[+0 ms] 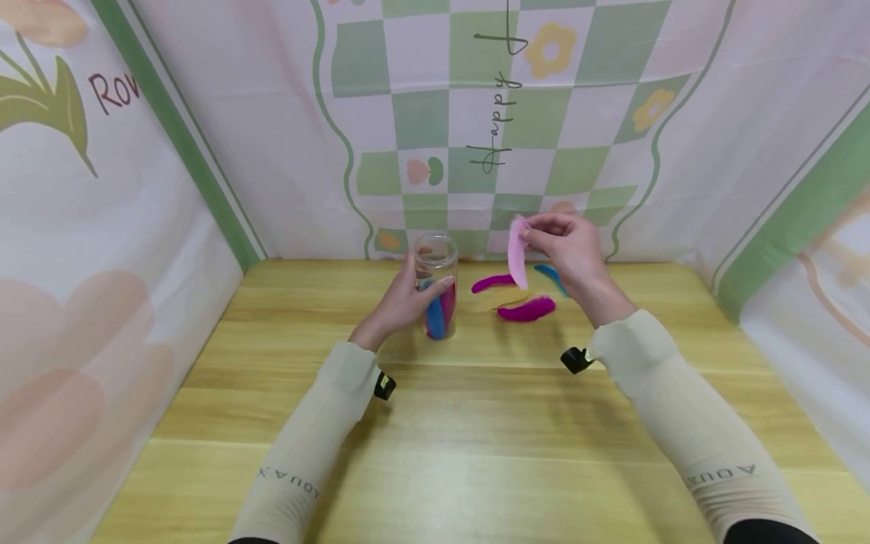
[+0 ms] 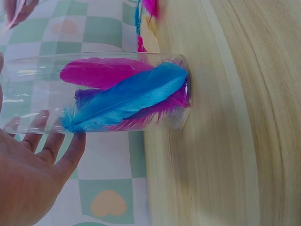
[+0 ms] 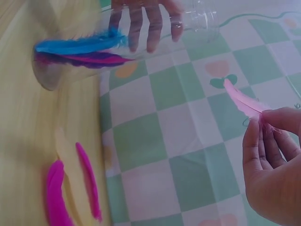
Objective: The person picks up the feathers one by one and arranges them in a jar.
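A clear glass jar (image 1: pixel 436 261) stands upright on the table, its mouth uncovered. My left hand (image 1: pixel 405 297) grips it from the left, thumb across the front and fingers behind. Inside lean a blue feather (image 2: pixel 127 96) and magenta and purple feathers (image 2: pixel 103 71). To the right of the jar and above the table, my right hand (image 1: pixel 567 245) pinches a light pink feather (image 1: pixel 517 253) between thumb and fingertips, its other end hanging down in the head view. Below it lie a magenta feather (image 1: pixel 526 309), a thinner magenta one (image 1: pixel 492 282), a pale yellow feather (image 3: pixel 70 172) and a blue feather (image 1: pixel 551 277).
The wooden table (image 1: pixel 435 453) meets a hanging checkered cloth (image 1: pixel 476 121) right behind the jar and feathers. Printed cloth also hangs on the left (image 1: pixel 109 302) and right sides. Small black wrist cameras (image 1: pixel 576 360) sit by both sleeve cuffs.
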Action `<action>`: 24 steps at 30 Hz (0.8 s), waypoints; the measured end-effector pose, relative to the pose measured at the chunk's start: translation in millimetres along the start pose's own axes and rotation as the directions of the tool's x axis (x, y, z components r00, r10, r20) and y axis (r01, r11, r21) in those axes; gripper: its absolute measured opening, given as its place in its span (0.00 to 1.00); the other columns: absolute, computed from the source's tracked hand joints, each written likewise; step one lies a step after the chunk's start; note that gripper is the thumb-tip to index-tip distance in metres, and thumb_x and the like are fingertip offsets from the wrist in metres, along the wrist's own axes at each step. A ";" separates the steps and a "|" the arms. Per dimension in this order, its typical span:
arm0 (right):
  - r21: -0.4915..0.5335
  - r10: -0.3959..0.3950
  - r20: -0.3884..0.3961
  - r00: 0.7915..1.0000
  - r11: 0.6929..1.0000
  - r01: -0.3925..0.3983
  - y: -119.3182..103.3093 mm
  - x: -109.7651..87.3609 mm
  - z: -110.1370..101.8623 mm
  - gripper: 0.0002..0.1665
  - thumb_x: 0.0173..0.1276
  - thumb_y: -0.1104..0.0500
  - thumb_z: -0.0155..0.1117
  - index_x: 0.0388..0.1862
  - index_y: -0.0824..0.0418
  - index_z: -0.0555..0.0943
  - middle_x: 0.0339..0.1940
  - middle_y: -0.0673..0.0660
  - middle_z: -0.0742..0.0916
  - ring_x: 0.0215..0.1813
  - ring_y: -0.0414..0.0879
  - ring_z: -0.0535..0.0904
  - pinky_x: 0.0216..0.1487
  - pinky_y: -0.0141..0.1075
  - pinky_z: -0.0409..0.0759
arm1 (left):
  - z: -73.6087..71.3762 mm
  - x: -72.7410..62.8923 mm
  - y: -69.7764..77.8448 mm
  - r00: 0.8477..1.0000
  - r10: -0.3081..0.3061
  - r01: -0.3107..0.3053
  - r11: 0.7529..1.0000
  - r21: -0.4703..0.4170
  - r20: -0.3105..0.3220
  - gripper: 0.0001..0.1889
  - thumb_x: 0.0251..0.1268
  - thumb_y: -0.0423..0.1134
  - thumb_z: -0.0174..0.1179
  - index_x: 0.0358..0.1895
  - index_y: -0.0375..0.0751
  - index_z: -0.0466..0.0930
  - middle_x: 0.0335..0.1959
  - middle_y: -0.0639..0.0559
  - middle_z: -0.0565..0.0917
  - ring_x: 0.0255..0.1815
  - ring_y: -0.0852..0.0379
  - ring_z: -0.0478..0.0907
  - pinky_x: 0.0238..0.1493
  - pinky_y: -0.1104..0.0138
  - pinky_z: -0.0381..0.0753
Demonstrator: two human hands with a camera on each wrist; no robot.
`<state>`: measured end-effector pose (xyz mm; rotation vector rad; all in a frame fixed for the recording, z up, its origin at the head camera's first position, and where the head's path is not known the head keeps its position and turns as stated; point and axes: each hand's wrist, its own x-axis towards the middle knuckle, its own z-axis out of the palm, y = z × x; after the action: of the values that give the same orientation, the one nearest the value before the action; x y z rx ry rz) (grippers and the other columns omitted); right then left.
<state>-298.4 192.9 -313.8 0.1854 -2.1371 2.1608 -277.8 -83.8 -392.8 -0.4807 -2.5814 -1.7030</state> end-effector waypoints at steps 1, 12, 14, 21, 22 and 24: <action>0.008 -0.005 0.001 1.000 1.000 0.005 -1.4 0.7 1.8 0.13 0.65 0.65 0.75 0.47 0.68 0.86 0.38 0.53 0.89 0.40 0.44 0.86 0.47 0.34 0.87 | -0.2 0.1 -0.1 1.000 0.001 -0.001 1.000 -0.002 0.000 0.39 0.73 0.57 0.62 0.77 0.50 0.52 0.66 0.39 0.72 0.69 0.42 0.71 0.64 0.46 0.76; 0.031 -0.058 0.040 0.998 0.998 0.057 -16.1 6.0 19.8 0.14 0.65 0.66 0.75 0.47 0.71 0.86 0.40 0.57 0.89 0.39 0.46 0.86 0.43 0.34 0.87 | -0.3 0.8 -0.5 1.000 -0.013 0.013 1.000 0.009 0.001 0.39 0.72 0.58 0.62 0.77 0.51 0.53 0.66 0.41 0.72 0.69 0.42 0.71 0.64 0.46 0.76; 0.018 -0.069 0.046 0.997 0.998 0.068 -18.0 7.3 23.3 0.14 0.65 0.66 0.75 0.47 0.70 0.86 0.39 0.57 0.90 0.39 0.47 0.86 0.44 0.34 0.87 | -0.1 0.9 -0.5 1.000 -0.013 0.013 1.000 0.010 0.002 0.39 0.72 0.58 0.62 0.77 0.50 0.53 0.67 0.41 0.71 0.69 0.42 0.71 0.64 0.46 0.76; 0.028 -0.079 0.049 0.996 0.997 0.077 -23.4 10.2 33.7 0.13 0.65 0.67 0.75 0.47 0.69 0.85 0.40 0.57 0.89 0.39 0.47 0.86 0.46 0.35 0.87 | 0.3 0.9 0.8 1.000 -0.014 0.014 1.000 0.012 0.000 0.39 0.72 0.58 0.62 0.77 0.50 0.52 0.66 0.42 0.72 0.69 0.42 0.71 0.66 0.46 0.75; 0.030 -0.083 0.047 0.995 0.996 0.081 -23.4 10.8 35.1 0.13 0.65 0.67 0.75 0.47 0.69 0.85 0.40 0.57 0.89 0.39 0.47 0.86 0.46 0.35 0.87 | 0.2 0.8 0.7 1.000 -0.013 0.013 1.000 0.013 0.000 0.39 0.72 0.58 0.62 0.77 0.50 0.52 0.66 0.42 0.72 0.69 0.42 0.71 0.66 0.46 0.75; 0.040 -0.085 0.045 0.995 0.996 0.084 -23.8 11.4 38.3 0.13 0.65 0.68 0.74 0.47 0.70 0.85 0.40 0.57 0.90 0.39 0.47 0.87 0.47 0.35 0.87 | 0.2 0.6 0.4 1.000 -0.013 0.013 1.000 0.013 -0.002 0.39 0.73 0.57 0.62 0.77 0.50 0.52 0.66 0.42 0.72 0.69 0.42 0.71 0.66 0.46 0.75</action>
<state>-305.3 154.7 -288.2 0.3269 -2.0728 2.1722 -278.3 -83.4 -392.4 -0.4627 -2.5978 -1.6890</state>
